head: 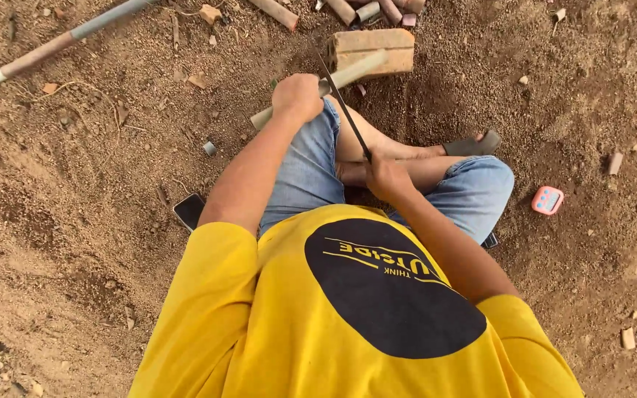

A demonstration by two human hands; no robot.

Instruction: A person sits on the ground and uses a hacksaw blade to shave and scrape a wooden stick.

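Sawing is under way, by the look of it: your left hand [298, 96] is wrapped tight round a pale pipe [348, 74] that rests across a brick [377, 46], its near end sticking out past your fist toward the dirt. Your right hand [386, 177] is closed on the handle end of a thin dark saw blade [344, 110], which runs up from your lap and crosses the pipe just beside your left fist. You cannot tell from here how deep the cut goes; the pipe looks whole on both sides of the blade, so I judge the piece is not yet off. Several cut lengths [377, 9] lie beyond the brick, which suggests some pieces are done. A long pipe [53, 46] lies well apart at upper left. A phone [189, 210] sits near your left elbow, and a small pink gadget [547, 200] lies on the ground to your right.
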